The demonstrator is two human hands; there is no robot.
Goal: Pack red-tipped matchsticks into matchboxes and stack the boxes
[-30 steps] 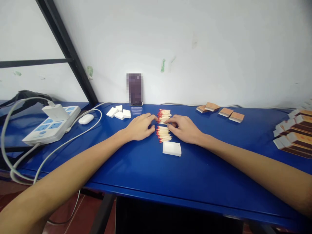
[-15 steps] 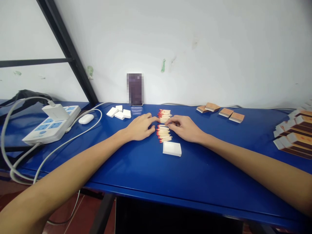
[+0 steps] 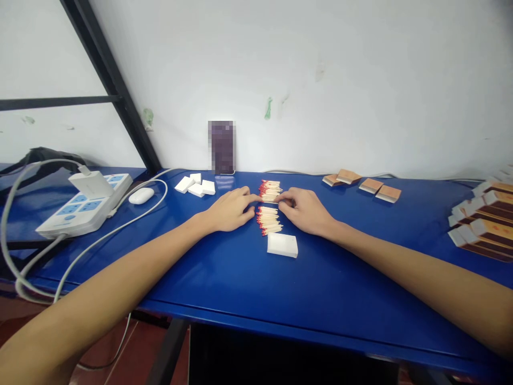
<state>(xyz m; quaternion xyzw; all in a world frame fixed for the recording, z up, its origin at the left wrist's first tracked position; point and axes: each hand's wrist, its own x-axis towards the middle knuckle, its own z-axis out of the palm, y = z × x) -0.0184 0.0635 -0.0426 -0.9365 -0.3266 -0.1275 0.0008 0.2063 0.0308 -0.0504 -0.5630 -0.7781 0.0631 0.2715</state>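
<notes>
A heap of red-tipped matches (image 3: 269,209) lies in the middle of the blue table (image 3: 240,278), parted into a far bunch and a near bunch. My left hand (image 3: 230,209) rests at the heap's left side, fingers curled, its fingertips meeting the gap between the bunches. My right hand (image 3: 303,210) lies at the right side, its fingertips pinched at the same gap on what looks like a few matches. A white inner matchbox tray (image 3: 282,245) sits just in front of the heap.
Several white trays (image 3: 196,185) lie at the back left beside a dark upright phone (image 3: 222,147). A power strip (image 3: 86,204), a charger, cables and a white mouse (image 3: 141,195) fill the left. Brown matchbox sleeves (image 3: 372,185) lie back right; stacked boxes (image 3: 481,224) stand at the right edge.
Both hands' fingertips have crept slightly toward the far bunch, closing on the gap between the bunches. The matches and the tray have barely shifted.
</notes>
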